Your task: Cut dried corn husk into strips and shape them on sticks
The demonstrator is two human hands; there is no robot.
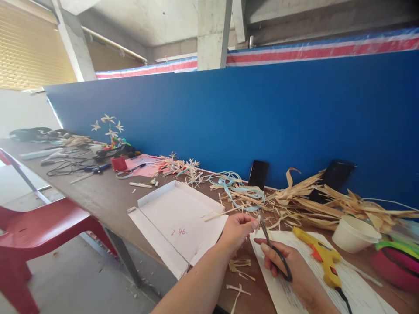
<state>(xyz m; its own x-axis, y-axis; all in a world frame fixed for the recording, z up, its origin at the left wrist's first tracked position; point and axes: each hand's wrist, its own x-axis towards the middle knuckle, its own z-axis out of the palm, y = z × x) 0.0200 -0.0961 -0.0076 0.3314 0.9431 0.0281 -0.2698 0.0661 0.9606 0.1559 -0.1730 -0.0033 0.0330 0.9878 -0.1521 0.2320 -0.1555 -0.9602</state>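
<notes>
Showing dark-handled scissors (pixel 266 237), slanting with blades uppermost and handle lowest; showing a small pale strip (pixel 259 218) at the scissors' tips, contact unclear.

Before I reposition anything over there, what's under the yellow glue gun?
A white sheet with printed lines lies under the glue gun. The patch directly beneath is covered; the right hand, holding scissors, hides more of the sheet.

The box lid (pixel 173 209) is showing smooth, matt cardboard. To its right, the scissors (pixel 267 234) are looking like smooth metal, the glue gun (pixel 322 257) is showing hard plastic, and the dry husks (pixel 294 196) are looking papery and rough. To its left, the chair (pixel 55 222) is showing smooth plastic.
</notes>
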